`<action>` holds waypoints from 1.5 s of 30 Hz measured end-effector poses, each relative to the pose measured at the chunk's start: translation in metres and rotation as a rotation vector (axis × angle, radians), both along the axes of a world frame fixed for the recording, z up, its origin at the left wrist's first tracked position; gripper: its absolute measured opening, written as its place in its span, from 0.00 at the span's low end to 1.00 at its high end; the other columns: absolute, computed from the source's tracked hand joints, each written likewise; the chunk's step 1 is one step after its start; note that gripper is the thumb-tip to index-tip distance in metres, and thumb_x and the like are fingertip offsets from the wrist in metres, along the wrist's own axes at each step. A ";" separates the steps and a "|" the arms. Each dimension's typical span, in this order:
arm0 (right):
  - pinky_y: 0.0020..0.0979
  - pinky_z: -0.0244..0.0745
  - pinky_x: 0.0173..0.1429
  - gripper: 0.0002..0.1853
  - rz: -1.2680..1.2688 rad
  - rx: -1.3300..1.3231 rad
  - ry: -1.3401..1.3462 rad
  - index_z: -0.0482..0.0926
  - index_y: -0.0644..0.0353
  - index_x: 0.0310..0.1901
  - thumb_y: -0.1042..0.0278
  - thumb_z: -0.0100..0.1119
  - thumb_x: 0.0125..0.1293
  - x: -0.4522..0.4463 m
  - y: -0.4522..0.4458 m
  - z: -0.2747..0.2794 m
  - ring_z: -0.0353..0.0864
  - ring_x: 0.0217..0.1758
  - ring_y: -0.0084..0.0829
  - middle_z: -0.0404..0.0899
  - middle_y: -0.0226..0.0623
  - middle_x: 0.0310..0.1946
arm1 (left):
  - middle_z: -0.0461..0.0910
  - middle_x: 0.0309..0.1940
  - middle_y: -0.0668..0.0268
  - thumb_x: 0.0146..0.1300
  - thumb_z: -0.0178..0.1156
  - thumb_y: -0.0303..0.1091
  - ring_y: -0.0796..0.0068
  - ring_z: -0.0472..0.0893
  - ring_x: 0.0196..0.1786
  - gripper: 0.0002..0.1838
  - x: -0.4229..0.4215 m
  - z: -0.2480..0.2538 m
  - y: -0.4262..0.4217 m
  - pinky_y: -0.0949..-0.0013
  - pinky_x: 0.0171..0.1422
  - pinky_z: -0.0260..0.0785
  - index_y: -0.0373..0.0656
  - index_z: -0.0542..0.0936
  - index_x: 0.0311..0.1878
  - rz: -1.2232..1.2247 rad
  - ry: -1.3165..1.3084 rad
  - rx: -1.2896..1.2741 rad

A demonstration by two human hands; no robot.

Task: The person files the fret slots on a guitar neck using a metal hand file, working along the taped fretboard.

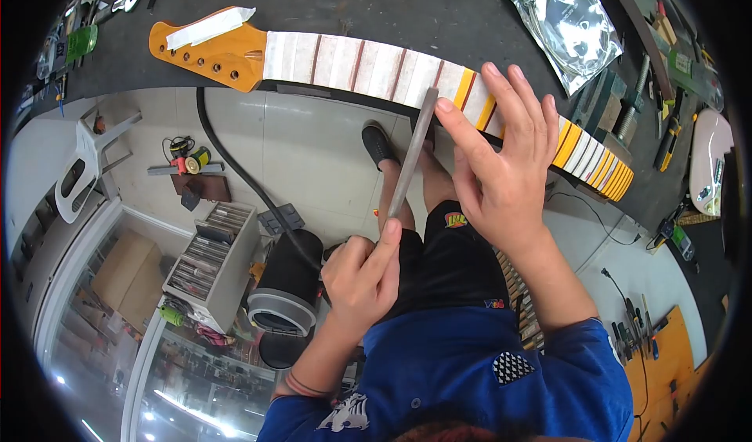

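Observation:
A guitar neck (376,66) lies along the edge of the dark bench, its wooden headstock (211,54) at the left. White and yellow tape covers the fretboard between the frets. My left hand (362,273) is closed around the lower end of a narrow metal file (413,152), thumb laid along it. The file slants up, its far tip over the taped fretboard. My right hand (509,156) is open with fingers spread above the neck; its index fingertip is at the file's tip, and whether it presses there I cannot tell.
A clear bag of coiled strings (568,23) lies on the bench behind the neck. A vise (607,113) stands at the right, near pliers (668,143). Below are a black hose (227,156), a dark cylindrical bin (286,285) and a box of files or blades (207,262).

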State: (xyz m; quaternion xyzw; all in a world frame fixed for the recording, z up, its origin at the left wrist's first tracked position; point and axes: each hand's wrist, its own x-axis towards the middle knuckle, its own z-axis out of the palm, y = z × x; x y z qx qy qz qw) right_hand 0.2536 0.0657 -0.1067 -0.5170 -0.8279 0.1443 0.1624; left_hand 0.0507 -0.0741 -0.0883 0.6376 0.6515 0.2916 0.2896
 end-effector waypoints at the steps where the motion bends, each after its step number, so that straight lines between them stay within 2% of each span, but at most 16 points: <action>1: 0.67 0.51 0.90 0.39 0.000 0.001 -0.001 0.87 0.30 0.75 0.75 0.72 0.62 0.000 0.000 0.000 0.68 0.89 0.56 0.73 0.46 0.84 | 0.70 0.27 0.64 0.68 0.71 0.12 0.71 0.70 0.24 0.33 0.002 0.004 0.004 0.66 0.31 0.67 0.39 0.86 0.77 0.010 -0.008 -0.006; 3: 0.67 0.50 0.90 0.38 0.001 0.008 -0.005 0.88 0.31 0.75 0.75 0.72 0.62 -0.001 0.001 -0.001 0.68 0.89 0.56 0.72 0.47 0.84 | 0.71 0.28 0.63 0.68 0.71 0.12 0.70 0.70 0.24 0.33 0.011 0.001 0.037 0.65 0.31 0.67 0.39 0.87 0.77 0.024 -0.005 -0.013; 5: 0.67 0.50 0.90 0.38 -0.004 0.015 -0.015 0.88 0.31 0.74 0.75 0.71 0.63 -0.002 0.000 -0.001 0.68 0.89 0.56 0.72 0.47 0.84 | 0.68 0.26 0.66 0.66 0.74 0.17 0.68 0.70 0.23 0.34 0.021 -0.011 0.087 0.63 0.29 0.66 0.46 0.88 0.76 0.049 -0.025 0.061; 7: 0.67 0.50 0.90 0.37 0.003 0.009 -0.025 0.88 0.31 0.74 0.75 0.71 0.63 -0.002 0.000 0.001 0.68 0.89 0.56 0.72 0.47 0.84 | 0.67 0.25 0.67 0.64 0.75 0.19 0.68 0.71 0.22 0.35 0.022 -0.017 0.091 0.62 0.28 0.66 0.49 0.89 0.76 0.063 -0.037 0.103; 11: 0.66 0.49 0.90 0.37 0.021 0.014 -0.013 0.89 0.31 0.74 0.75 0.71 0.63 0.000 0.001 -0.001 0.67 0.89 0.56 0.72 0.47 0.84 | 0.67 0.25 0.67 0.63 0.76 0.17 0.70 0.71 0.23 0.36 0.006 -0.024 0.014 0.62 0.28 0.66 0.47 0.88 0.76 0.043 0.002 0.076; 14: 0.67 0.50 0.91 0.38 0.036 -0.005 -0.025 0.88 0.34 0.74 0.80 0.68 0.62 0.001 0.002 0.003 0.67 0.90 0.57 0.71 0.48 0.85 | 0.68 0.25 0.67 0.63 0.76 0.16 0.71 0.71 0.23 0.35 -0.001 -0.022 -0.019 0.62 0.29 0.67 0.46 0.88 0.76 0.045 -0.040 0.048; 19: 0.67 0.49 0.91 0.38 0.003 0.003 -0.016 0.89 0.33 0.73 0.78 0.69 0.61 -0.002 0.000 0.002 0.68 0.90 0.56 0.72 0.47 0.85 | 0.70 0.26 0.66 0.67 0.73 0.17 0.66 0.73 0.24 0.33 0.019 -0.020 0.079 0.63 0.30 0.70 0.45 0.88 0.76 0.064 -0.144 0.102; 21: 0.67 0.49 0.90 0.37 -0.002 0.019 -0.005 0.90 0.32 0.72 0.77 0.70 0.60 -0.003 0.001 0.001 0.69 0.89 0.55 0.72 0.45 0.85 | 0.71 0.27 0.66 0.68 0.73 0.16 0.65 0.74 0.24 0.33 0.021 -0.021 0.092 0.63 0.31 0.70 0.45 0.88 0.77 0.073 -0.165 0.087; 26: 0.67 0.50 0.90 0.37 0.006 0.040 -0.004 0.91 0.32 0.71 0.77 0.70 0.60 -0.003 0.000 0.000 0.69 0.89 0.55 0.73 0.45 0.84 | 0.73 0.27 0.66 0.68 0.74 0.18 0.66 0.75 0.24 0.32 -0.008 -0.021 -0.016 0.64 0.31 0.71 0.45 0.88 0.76 0.022 -0.083 0.027; 29: 0.68 0.51 0.91 0.37 0.018 0.030 -0.014 0.89 0.35 0.73 0.78 0.69 0.62 -0.001 -0.001 0.002 0.68 0.90 0.56 0.72 0.48 0.85 | 0.75 0.26 0.64 0.67 0.69 0.11 0.72 0.72 0.25 0.32 -0.008 -0.016 -0.007 0.68 0.31 0.68 0.35 0.86 0.76 0.001 -0.108 0.023; 32: 0.67 0.51 0.90 0.37 0.002 0.025 -0.008 0.90 0.33 0.72 0.77 0.70 0.61 -0.003 -0.001 0.003 0.69 0.90 0.56 0.72 0.47 0.85 | 0.73 0.28 0.65 0.67 0.74 0.17 0.66 0.75 0.25 0.34 0.011 -0.021 0.064 0.64 0.31 0.71 0.46 0.88 0.77 0.051 -0.190 0.062; 35: 0.67 0.51 0.90 0.37 0.001 0.016 -0.009 0.91 0.32 0.71 0.76 0.71 0.60 -0.004 -0.002 0.004 0.69 0.89 0.55 0.73 0.45 0.85 | 0.73 0.28 0.65 0.67 0.74 0.17 0.66 0.75 0.25 0.34 0.015 -0.023 0.083 0.63 0.31 0.71 0.46 0.88 0.77 0.047 -0.193 0.080; 39: 0.67 0.51 0.91 0.37 0.040 0.030 -0.027 0.89 0.35 0.74 0.78 0.68 0.63 0.001 -0.001 0.003 0.66 0.91 0.57 0.71 0.49 0.86 | 0.72 0.28 0.65 0.66 0.74 0.17 0.66 0.74 0.25 0.34 -0.006 -0.026 0.000 0.63 0.31 0.70 0.46 0.87 0.77 0.020 -0.105 0.036; 42: 0.67 0.50 0.92 0.37 0.032 0.020 -0.016 0.89 0.35 0.73 0.78 0.69 0.63 0.001 -0.001 0.003 0.66 0.91 0.57 0.71 0.50 0.86 | 0.73 0.26 0.65 0.67 0.69 0.11 0.71 0.69 0.25 0.33 -0.013 -0.021 -0.024 0.67 0.31 0.65 0.35 0.86 0.77 -0.008 -0.148 0.018; 45: 0.66 0.49 0.92 0.37 0.028 0.009 -0.022 0.89 0.35 0.73 0.77 0.69 0.63 0.000 0.000 0.004 0.66 0.91 0.57 0.71 0.50 0.86 | 0.73 0.28 0.65 0.66 0.73 0.16 0.67 0.73 0.25 0.34 0.002 -0.020 0.039 0.64 0.31 0.69 0.43 0.87 0.77 0.016 -0.178 0.047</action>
